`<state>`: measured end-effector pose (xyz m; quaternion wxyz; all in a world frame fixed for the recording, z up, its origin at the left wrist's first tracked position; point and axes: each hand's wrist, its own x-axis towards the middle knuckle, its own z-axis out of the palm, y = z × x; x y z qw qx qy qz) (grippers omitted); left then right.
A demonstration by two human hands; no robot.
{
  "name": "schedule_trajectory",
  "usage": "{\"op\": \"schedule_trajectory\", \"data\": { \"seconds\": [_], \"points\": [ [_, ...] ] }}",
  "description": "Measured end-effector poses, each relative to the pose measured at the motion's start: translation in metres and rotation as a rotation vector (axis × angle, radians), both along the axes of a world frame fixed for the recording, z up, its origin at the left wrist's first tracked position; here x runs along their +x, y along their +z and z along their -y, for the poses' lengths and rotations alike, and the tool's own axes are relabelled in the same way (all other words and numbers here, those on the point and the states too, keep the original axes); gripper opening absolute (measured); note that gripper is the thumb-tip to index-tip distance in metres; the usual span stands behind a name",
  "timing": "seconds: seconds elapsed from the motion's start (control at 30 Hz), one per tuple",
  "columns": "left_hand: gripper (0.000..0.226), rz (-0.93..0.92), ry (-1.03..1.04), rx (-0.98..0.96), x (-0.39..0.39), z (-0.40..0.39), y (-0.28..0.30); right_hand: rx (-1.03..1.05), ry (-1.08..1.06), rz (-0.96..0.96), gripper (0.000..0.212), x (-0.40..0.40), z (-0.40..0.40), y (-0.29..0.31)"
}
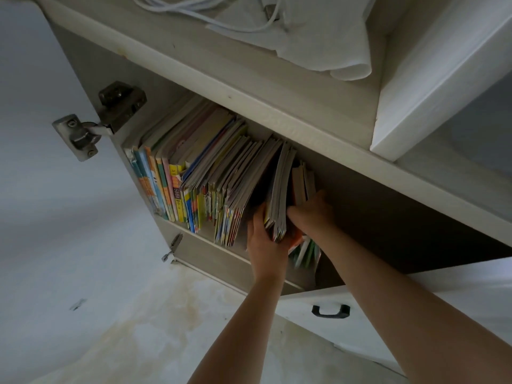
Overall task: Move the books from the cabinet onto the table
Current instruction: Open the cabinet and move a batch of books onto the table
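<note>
Frame centre: left hand (266, 245) and right hand (311, 212) both grip one bundle of thin books (279, 195); shelf row (199, 173) too dense to count.

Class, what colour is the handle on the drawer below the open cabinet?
Black. The handle on the white drawer shows best in the head view.

No lettering is proving readable here. Printed characters are showing on the yellow spines (175, 187) of the books (199, 173) standing in the cabinet (277, 87), but they are appearing too small and blurred to make out; the other covers are showing only bands of colour.
</note>
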<state>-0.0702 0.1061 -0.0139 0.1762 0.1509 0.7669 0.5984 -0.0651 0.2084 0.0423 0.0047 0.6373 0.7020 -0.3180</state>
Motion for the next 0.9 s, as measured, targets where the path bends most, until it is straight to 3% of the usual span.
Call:
{"op": "schedule_trajectory", "data": {
  "seconds": [0.2, 0.3, 0.53, 0.7, 0.9],
  "points": [
    [0.049, -0.084, 0.005, -0.027, -0.010, 0.005, -0.012, -0.056, -0.004, 0.011, 0.072, -0.001, -0.004, -0.001],
    [0.050, -0.167, -0.050, -0.085, -0.010, 0.017, -0.010, -0.032, -0.036, 0.007, 0.068, 0.007, 0.000, 0.002],
    [0.052, -0.223, -0.112, -0.196, -0.016, 0.051, 0.015, -0.089, -0.106, -0.220, 0.063, 0.022, 0.024, 0.042],
    [0.041, -0.290, -0.067, -0.343, -0.024, 0.082, 0.043, -0.145, -0.126, -0.247, 0.042, 0.043, 0.051, 0.081],
    [0.039, -0.110, -0.025, -0.288, -0.038, 0.125, 0.077, -0.127, -0.137, -0.262, 0.032, 0.071, 0.094, 0.108]
  ]
}}
